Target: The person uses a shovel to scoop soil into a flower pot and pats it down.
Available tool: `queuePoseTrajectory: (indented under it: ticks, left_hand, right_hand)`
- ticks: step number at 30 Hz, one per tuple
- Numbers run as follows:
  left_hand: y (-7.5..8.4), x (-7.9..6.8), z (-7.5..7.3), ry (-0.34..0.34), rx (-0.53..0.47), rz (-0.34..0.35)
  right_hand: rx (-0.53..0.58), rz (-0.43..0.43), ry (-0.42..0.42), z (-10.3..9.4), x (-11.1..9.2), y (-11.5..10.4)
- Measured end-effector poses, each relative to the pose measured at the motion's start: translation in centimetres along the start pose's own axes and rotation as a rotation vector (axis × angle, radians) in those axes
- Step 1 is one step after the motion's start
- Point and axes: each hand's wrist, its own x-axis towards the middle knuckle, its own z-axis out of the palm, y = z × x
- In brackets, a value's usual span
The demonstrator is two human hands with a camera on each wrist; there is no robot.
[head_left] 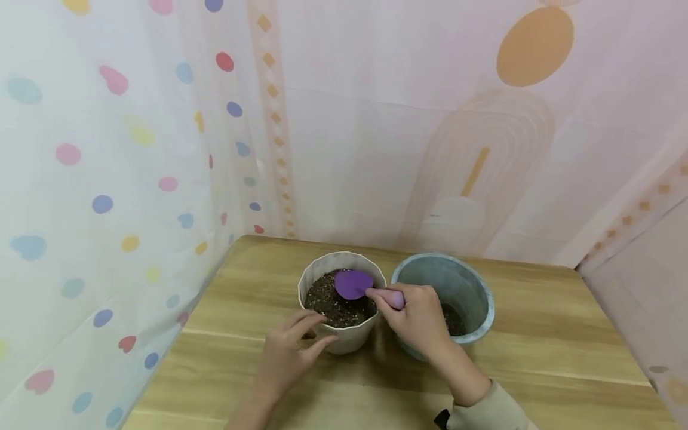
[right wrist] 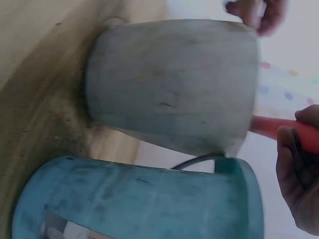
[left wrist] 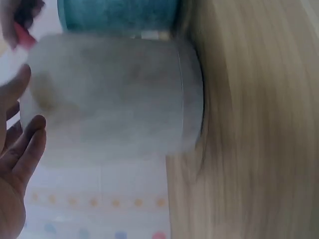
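Observation:
A purple garden trowel point(head_left: 353, 284) lies with its blade over the dark soil point(head_left: 338, 307) inside a whitish plant pot point(head_left: 349, 341). My right hand point(head_left: 420, 316) grips its handle, and the fingers curl round it. In the right wrist view the same handle point(right wrist: 279, 127) looks red and comes out past the pot's rim. My left hand point(head_left: 292, 346) is at the pot's near left side, fingers and thumb spread apart at the rim. From the left wrist the fingers point(left wrist: 32, 149) look fairly straight beside the pot wall; whether they touch is hard to tell.
A blue-green bucket point(head_left: 473, 280) with some soil at its bottom stands just right of the pot. Both stand on a wood-grain table point(head_left: 226, 334). Patterned curtains point(head_left: 349, 149) hang behind and at the left. Dark specks point(right wrist: 60, 142) lie on the table near the pot.

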Motion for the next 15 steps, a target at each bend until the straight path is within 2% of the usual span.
queuePoseTrajectory:
  ticks: [2, 5, 8, 10, 12, 15]
  left_hand:
    - [-0.6, 0.3, -0.7, -0.022, 0.003, -0.012]
    - [-1.5, 0.8, -1.3, -0.025, 0.009, -0.037]
    - [-1.8, 1.0, -1.1, -0.01, -0.004, -0.03]
    - [-1.5, 1.0, -0.6, 0.028, -0.005, -0.025]
    - [-1.1, 0.9, 0.0, 0.077, -0.002, -0.023]
    - [0.1, 0.9, 1.2, 0.15, 0.001, -0.039]
  right_hand:
    - [0.07, -0.009, 0.009, 0.0, 0.4, 0.0]
    - [0.132, -0.012, -0.025, 0.9, 1.0, 0.0]
    - [0.077, -0.015, -0.062, 1.8, 1.3, -0.2]
    - [0.009, -0.016, -0.065, 2.0, 1.3, -0.2]
    - [-0.069, -0.013, -0.037, 1.7, 1.3, -0.2]
    - [-0.11, -0.007, 0.01, 0.7, 1.4, -0.1]
